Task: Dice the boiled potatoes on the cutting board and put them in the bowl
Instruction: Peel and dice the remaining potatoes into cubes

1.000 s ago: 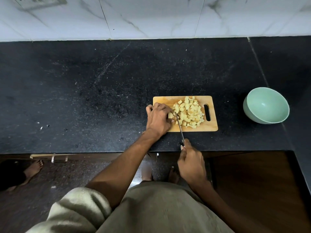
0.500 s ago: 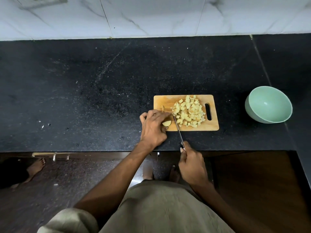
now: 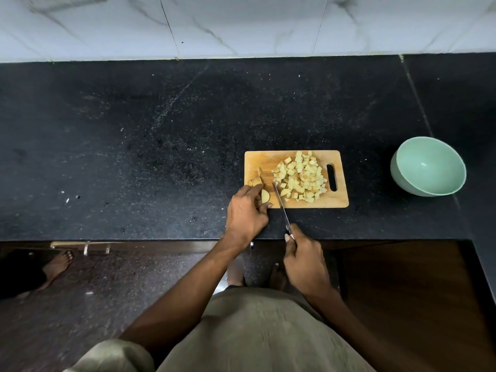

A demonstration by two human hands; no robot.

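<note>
On cutting board (image 3: 292,202) | left hand (image 3: 245,214) grips half-hidden potato piece (image 3: 265,196) | right hand (image 3: 306,264) grips knife (image 3: 280,204)

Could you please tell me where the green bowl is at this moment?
In the head view, the green bowl sits empty on the black counter, well to the right of the cutting board, apart from it.

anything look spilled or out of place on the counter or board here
Nothing major. A few pale crumbs lie on the counter far left of the board, away from the work. The dice all sit on the board, and the bowl stands upright, empty, to the right.
</note>
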